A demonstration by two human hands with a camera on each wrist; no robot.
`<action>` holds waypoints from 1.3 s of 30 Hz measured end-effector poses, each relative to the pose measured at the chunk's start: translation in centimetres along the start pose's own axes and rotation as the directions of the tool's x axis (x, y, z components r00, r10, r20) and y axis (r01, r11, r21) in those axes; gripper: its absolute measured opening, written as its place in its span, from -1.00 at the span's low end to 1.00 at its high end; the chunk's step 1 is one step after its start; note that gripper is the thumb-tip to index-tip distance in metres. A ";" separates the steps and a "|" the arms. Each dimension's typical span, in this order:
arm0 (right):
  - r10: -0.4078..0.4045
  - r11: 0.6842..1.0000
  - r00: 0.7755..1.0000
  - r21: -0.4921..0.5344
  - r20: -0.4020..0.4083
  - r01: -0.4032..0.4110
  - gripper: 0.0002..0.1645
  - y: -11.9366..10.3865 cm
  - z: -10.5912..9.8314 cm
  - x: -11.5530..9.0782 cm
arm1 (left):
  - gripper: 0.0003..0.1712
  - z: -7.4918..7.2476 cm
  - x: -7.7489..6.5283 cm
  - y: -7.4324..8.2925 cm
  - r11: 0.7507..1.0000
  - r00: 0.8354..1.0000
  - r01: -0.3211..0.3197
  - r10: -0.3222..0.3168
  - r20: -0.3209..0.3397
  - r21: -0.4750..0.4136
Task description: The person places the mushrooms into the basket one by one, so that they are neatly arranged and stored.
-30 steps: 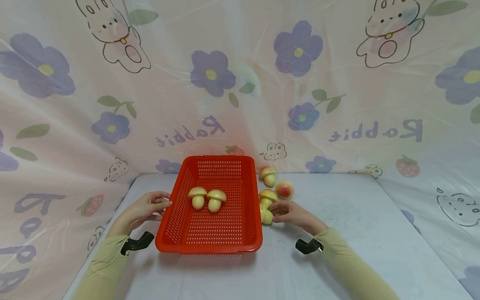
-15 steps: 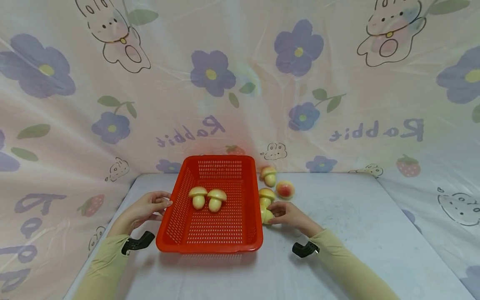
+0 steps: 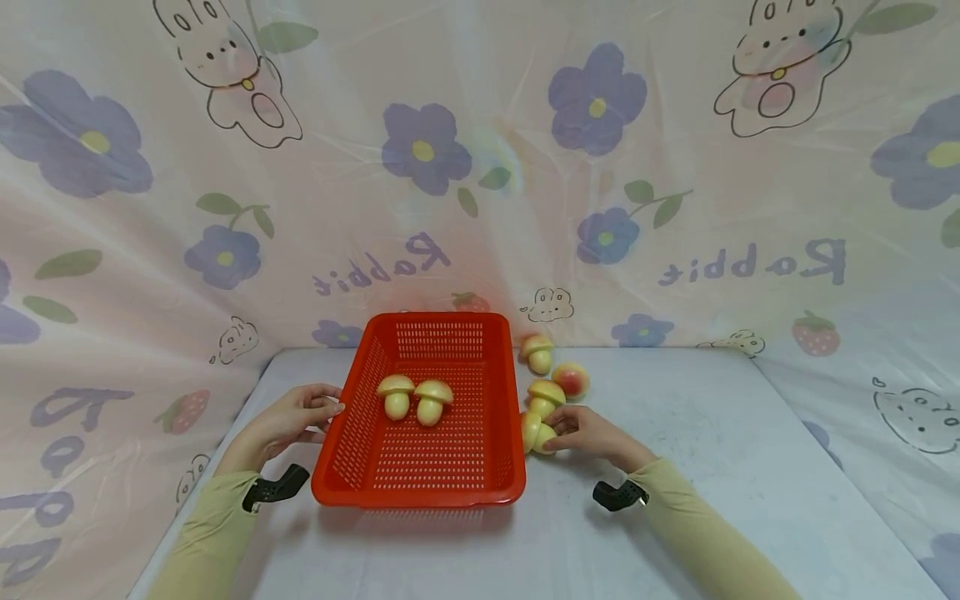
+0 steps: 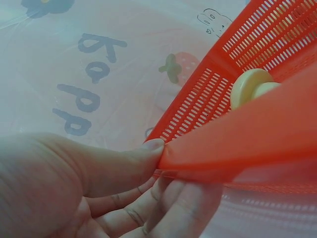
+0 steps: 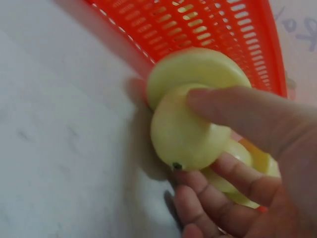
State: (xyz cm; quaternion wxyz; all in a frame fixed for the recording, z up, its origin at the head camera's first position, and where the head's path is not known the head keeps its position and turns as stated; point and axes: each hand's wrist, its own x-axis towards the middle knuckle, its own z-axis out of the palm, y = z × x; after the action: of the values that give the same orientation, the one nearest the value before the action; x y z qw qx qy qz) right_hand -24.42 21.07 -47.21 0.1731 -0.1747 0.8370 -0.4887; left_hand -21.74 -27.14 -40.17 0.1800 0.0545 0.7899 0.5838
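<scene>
My left hand (image 3: 296, 417) holds the left rim of a red plastic basket (image 3: 420, 497), thumb on top and fingers below the edge in the left wrist view. Two pale yellow toy mushrooms (image 3: 430, 402) lie side by side in the basket. Just outside its right wall, my right hand (image 3: 588, 435) grips another toy mushroom (image 5: 183, 129); the right wrist view has the thumb on its stem and fingertips on the other side. A second mushroom (image 3: 546, 397) lies right behind the held one, partly hidden by the hand in the right wrist view.
Farther back, right of the basket, one more toy mushroom (image 3: 537, 354) lies beside a red and yellow peach-like fruit (image 3: 572, 380). The white table (image 3: 720, 467) reaches back to a patterned curtain (image 3: 495, 167).
The two mushrooms by my right hand have shifted slightly to the right, and the gripped one has turned a little. The left hand and the basket have stayed in place.
</scene>
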 end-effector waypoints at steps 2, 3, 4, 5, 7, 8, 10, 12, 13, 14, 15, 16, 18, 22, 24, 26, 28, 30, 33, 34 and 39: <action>0.012 1.000 1.000 -0.006 0.018 -0.012 -0.59 0.0 -0.3 -0.1 | -0.44 0.0 0.0 0.0 1.000 1.000 0.000 0.000 0.001 0.006; 0.015 1.000 1.000 -0.011 0.027 -0.014 -0.59 0.1 -0.4 -0.2 | -0.44 0.0 0.0 0.0 1.000 1.000 -0.001 0.001 0.003 0.012; 0.018 1.000 0.999 -0.013 0.036 -0.017 -0.59 0.1 -0.5 -0.3 | -0.44 0.0 0.0 0.0 1.000 1.000 0.005 -0.005 -0.003 0.009; 0.020 1.000 0.999 -0.016 0.044 -0.019 -0.58 0.0 -0.6 -0.4 | -0.44 0.0 0.0 0.0 1.000 1.000 0.008 -0.008 -0.005 0.010; 0.021 1.000 0.998 -0.022 0.053 -0.020 -0.58 0.0 -0.8 -0.5 | -0.43 0.0 0.0 0.0 1.000 1.000 0.015 -0.015 -0.013 0.008; 0.020 1.000 0.998 -0.021 0.055 -0.019 -0.58 -0.1 -0.9 -0.5 | -0.43 0.0 0.0 -0.1 1.000 1.000 0.018 -0.018 -0.017 0.006; 0.025 1.000 0.998 -0.015 0.057 -0.024 -0.59 -0.2 -1.1 -0.6 | -0.42 0.0 0.0 -0.1 1.000 1.000 0.018 -0.018 -0.020 0.004; 0.030 1.000 0.998 -0.009 0.063 -0.029 -0.60 -0.2 -1.2 -0.7 | -0.43 0.0 0.1 -0.1 1.000 1.000 0.012 -0.012 -0.019 0.006; 0.033 0.999 0.997 -0.001 0.070 -0.033 -0.60 -0.2 -1.3 -0.8 | -0.43 0.0 0.1 -0.1 1.000 1.000 0.013 -0.013 -0.021 0.004; 0.040 0.999 0.996 0.007 0.077 -0.041 -0.60 -0.2 -1.4 -0.8 | -0.43 0.0 0.1 -0.1 1.000 1.000 0.009 -0.009 -0.019 0.006; 0.050 0.999 0.995 0.011 0.082 -0.051 -0.60 -0.2 -1.4 -0.8 | -0.42 0.0 0.1 -0.1 1.000 1.000 0.006 -0.006 -0.017 0.007; 0.054 0.998 0.995 0.015 0.089 -0.056 -0.60 -0.1 -1.5 -0.9 | -0.42 0.0 0.0 -0.1 1.000 1.000 0.006 -0.006 -0.018 0.006; 0.059 0.998 0.993 0.026 0.102 -0.062 -0.59 -0.1 -1.6 -0.9 | -0.42 0.1 -0.1 0.0 1.000 1.000 0.010 -0.010 -0.022 0.004; 0.056 0.997 0.991 0.040 0.120 -0.061 -0.58 0.0 -1.8 -0.8 | -0.41 0.0 -0.1 0.0 1.000 1.000 0.006 -0.006 -0.020 0.004; 0.053 0.998 0.990 0.039 0.130 -0.058 -0.58 0.0 -1.9 -0.7 | -0.41 0.0 0.0 -0.1 1.000 1.000 0.005 -0.005 -0.020 0.003; 0.057 0.998 0.988 0.026 0.142 -0.061 -0.58 -0.1 -1.9 -0.7 | -0.41 0.0 0.0 -0.2 1.000 1.000 0.005 -0.005 -0.020 0.001; 0.064 0.997 0.985 0.024 0.157 -0.068 -0.61 -0.2 -1.8 -0.7 | -0.42 0.0 0.0 -0.3 1.000 1.000 0.003 -0.003 -0.019 0.004; 0.067 0.997 0.983 0.018 0.170 -0.071 -0.64 -0.3 -1.8 -0.8 | -0.43 0.0 0.0 -0.3 1.000 1.000 0.010 -0.010 -0.027 0.000; 0.075 0.995 0.980 0.043 0.185 -0.085 -0.68 -0.3 -2.0 -0.9 | -0.44 0.0 0.1 -0.5 1.000 1.000 0.009 -0.009 -0.028 0.005; 0.075 0.995 0.980 0.044 0.184 -0.085 -0.69 -0.3 -2.0 -0.9 | -0.45 0.0 0.1 -0.5 1.000 0.999 0.010 -0.010 -0.030 0.004; 0.057 0.991 0.983 0.112 0.173 -0.077 -0.65 0.4 -2.8 -1.4 | -0.46 -0.1 0.2 -0.5 1.000 1.000 0.002 -0.002 -0.019 0.001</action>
State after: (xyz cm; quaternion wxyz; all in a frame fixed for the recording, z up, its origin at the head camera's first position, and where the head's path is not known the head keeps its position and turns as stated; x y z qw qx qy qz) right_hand -24.54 23.98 -46.13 0.2701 -0.1768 0.7942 -0.5148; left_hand -21.94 -27.32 -40.62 0.1730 0.0483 0.7917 0.5839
